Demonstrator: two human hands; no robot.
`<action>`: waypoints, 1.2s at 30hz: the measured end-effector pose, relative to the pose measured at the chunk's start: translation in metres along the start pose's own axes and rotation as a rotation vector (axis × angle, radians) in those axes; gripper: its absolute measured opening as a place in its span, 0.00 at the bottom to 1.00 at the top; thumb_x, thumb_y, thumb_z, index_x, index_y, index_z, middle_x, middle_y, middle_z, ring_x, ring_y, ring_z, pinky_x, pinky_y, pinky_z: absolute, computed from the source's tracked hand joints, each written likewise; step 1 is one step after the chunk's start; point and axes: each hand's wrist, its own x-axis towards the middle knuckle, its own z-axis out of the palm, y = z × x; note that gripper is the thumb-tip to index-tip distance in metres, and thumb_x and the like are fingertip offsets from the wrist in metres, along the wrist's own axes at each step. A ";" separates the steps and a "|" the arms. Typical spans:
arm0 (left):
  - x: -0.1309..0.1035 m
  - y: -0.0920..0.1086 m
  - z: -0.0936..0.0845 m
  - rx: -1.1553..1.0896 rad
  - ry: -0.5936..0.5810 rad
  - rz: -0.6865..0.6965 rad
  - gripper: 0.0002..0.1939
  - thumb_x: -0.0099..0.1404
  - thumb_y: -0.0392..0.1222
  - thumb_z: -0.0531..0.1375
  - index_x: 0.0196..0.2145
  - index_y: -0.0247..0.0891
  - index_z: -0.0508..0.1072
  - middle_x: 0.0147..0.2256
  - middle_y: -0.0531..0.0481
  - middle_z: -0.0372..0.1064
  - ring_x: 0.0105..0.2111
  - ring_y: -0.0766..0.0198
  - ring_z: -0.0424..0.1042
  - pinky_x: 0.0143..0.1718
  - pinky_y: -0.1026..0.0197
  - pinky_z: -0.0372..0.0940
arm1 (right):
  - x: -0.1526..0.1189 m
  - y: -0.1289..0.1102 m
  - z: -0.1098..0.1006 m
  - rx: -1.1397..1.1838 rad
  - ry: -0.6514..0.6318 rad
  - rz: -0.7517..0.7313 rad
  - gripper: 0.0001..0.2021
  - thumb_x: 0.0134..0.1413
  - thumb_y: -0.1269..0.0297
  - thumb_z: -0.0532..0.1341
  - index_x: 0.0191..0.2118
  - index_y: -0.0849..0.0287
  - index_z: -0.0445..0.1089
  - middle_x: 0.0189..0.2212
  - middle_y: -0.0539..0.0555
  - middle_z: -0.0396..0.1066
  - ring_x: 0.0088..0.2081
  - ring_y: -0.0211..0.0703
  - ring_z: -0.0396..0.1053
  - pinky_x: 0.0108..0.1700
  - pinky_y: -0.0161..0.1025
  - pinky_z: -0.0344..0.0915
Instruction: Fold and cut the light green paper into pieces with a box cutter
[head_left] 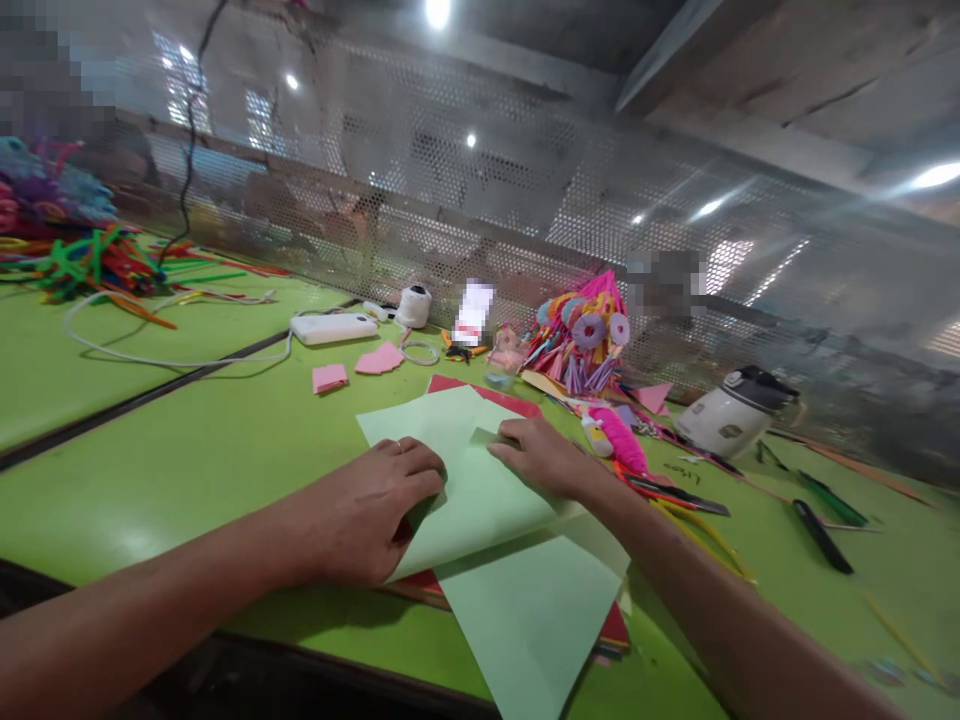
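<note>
A sheet of pale green paper (pixel 472 500) lies partly folded over in front of me, its near edge curved up. My left hand (pixel 382 505) has its fingers curled round the sheet's left edge. At the upper right of the sheet, my right hand (pixel 536 450) pinches a corner of it between thumb and fingers. Another pale green sheet (pixel 532 620) sticks out below, towards me. Under the papers, red sheets (pixel 487 390) show at the back and at the near right.
Behind stand a pile of colourful tasselled crafts (pixel 589 335), a phone (pixel 472 312) and small pink papers (pixel 379 358). A white power bank (pixel 334 328) with a cable is at left. To the right are a glue bottle (pixel 596 436), a box cutter (pixel 823 537) and a white kettle-like appliance (pixel 727 412).
</note>
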 end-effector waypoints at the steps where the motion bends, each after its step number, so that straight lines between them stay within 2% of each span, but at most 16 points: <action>1: 0.000 -0.002 0.000 -0.012 -0.003 -0.005 0.13 0.54 0.30 0.58 0.39 0.35 0.69 0.44 0.40 0.68 0.46 0.52 0.66 0.49 0.50 0.63 | -0.001 -0.001 0.004 -0.017 0.025 0.008 0.11 0.57 0.65 0.56 0.24 0.60 0.60 0.25 0.51 0.65 0.28 0.38 0.60 0.29 0.35 0.50; 8: -0.009 -0.011 -0.005 -0.121 -0.060 -0.036 0.16 0.57 0.28 0.54 0.43 0.34 0.70 0.52 0.40 0.65 0.53 0.54 0.64 0.53 0.54 0.62 | 0.002 0.003 0.014 -0.034 0.067 0.045 0.11 0.60 0.60 0.54 0.28 0.59 0.61 0.27 0.53 0.66 0.29 0.39 0.62 0.29 0.34 0.51; 11: -0.015 -0.011 -0.009 -0.158 -0.035 -0.083 0.14 0.60 0.29 0.53 0.43 0.37 0.71 0.54 0.42 0.64 0.54 0.56 0.64 0.54 0.56 0.62 | 0.003 0.003 0.017 -0.071 0.081 0.049 0.11 0.61 0.58 0.54 0.31 0.59 0.61 0.28 0.53 0.67 0.30 0.40 0.63 0.30 0.35 0.52; 14: -0.022 -0.007 -0.016 -0.234 0.007 -0.202 0.12 0.63 0.34 0.52 0.43 0.40 0.70 0.49 0.46 0.69 0.49 0.58 0.68 0.51 0.59 0.64 | 0.002 0.001 0.019 -0.137 0.099 0.030 0.10 0.61 0.58 0.53 0.33 0.59 0.62 0.30 0.54 0.68 0.32 0.42 0.64 0.33 0.36 0.52; 18: -0.036 0.007 -0.020 -0.334 0.078 -0.334 0.12 0.67 0.40 0.50 0.45 0.46 0.70 0.42 0.53 0.73 0.41 0.64 0.73 0.40 0.67 0.69 | 0.002 0.001 0.021 -0.151 0.098 0.018 0.10 0.62 0.59 0.52 0.34 0.59 0.61 0.31 0.55 0.68 0.33 0.43 0.65 0.34 0.36 0.53; 21: -0.047 0.022 -0.010 -0.317 0.239 -0.257 0.10 0.67 0.43 0.53 0.44 0.48 0.70 0.40 0.55 0.74 0.39 0.65 0.74 0.37 0.69 0.69 | 0.005 0.004 0.021 -0.108 0.089 0.015 0.11 0.64 0.61 0.49 0.32 0.59 0.61 0.29 0.54 0.67 0.31 0.42 0.64 0.34 0.36 0.53; 24: -0.053 0.037 0.005 -0.259 0.349 -0.194 0.08 0.66 0.42 0.55 0.43 0.46 0.70 0.39 0.53 0.74 0.39 0.66 0.73 0.39 0.69 0.69 | 0.008 0.008 0.020 -0.042 0.089 -0.009 0.12 0.64 0.62 0.49 0.30 0.59 0.60 0.28 0.54 0.66 0.31 0.41 0.63 0.34 0.36 0.53; 29: -0.055 0.052 0.017 -0.099 0.405 -0.194 0.10 0.67 0.38 0.53 0.46 0.41 0.67 0.41 0.48 0.72 0.43 0.64 0.72 0.43 0.66 0.69 | 0.011 0.009 0.013 0.056 0.054 -0.005 0.11 0.60 0.63 0.53 0.27 0.59 0.60 0.26 0.52 0.66 0.28 0.39 0.61 0.31 0.36 0.52; 32: -0.056 0.053 0.021 -0.017 0.442 -0.203 0.13 0.68 0.36 0.51 0.49 0.40 0.65 0.45 0.46 0.70 0.45 0.64 0.71 0.46 0.64 0.68 | 0.011 0.008 0.010 0.085 0.047 -0.003 0.11 0.58 0.64 0.54 0.25 0.59 0.60 0.25 0.51 0.65 0.28 0.39 0.60 0.30 0.35 0.52; 36: -0.062 0.050 0.027 0.009 0.430 -0.165 0.15 0.67 0.32 0.50 0.51 0.39 0.65 0.48 0.44 0.68 0.49 0.63 0.68 0.51 0.61 0.66 | 0.007 0.007 0.009 0.100 0.065 -0.028 0.11 0.58 0.67 0.53 0.24 0.59 0.60 0.25 0.51 0.65 0.28 0.39 0.60 0.31 0.36 0.52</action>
